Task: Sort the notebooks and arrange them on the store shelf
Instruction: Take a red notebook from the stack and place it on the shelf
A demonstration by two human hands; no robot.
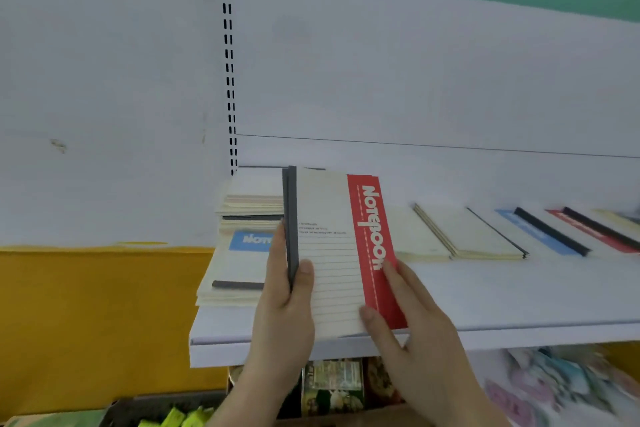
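Note:
A cream notebook [332, 253] with a red "Notebook" band and a grey spine is held up over the front of the white shelf [519, 295]. My left hand [284, 305] grips its spine edge, thumb on the cover. My right hand [412, 315] pinches its lower right edge by the red band. Behind on the left lies a stack of notebooks [239, 253] topped by one with a blue band. To the right, cream notebooks [471, 236], a blue-banded one [540, 232] and a red-banded one [595, 229] lie flat in a row.
A slotted upright [229, 80] runs up the white back panel. A yellow panel [97, 322] sits to the left, below shelf height. Under the shelf are packaged goods [332, 388], pale blurred items [561, 388] at the right, and yellow-green packets [180, 418] at the bottom left.

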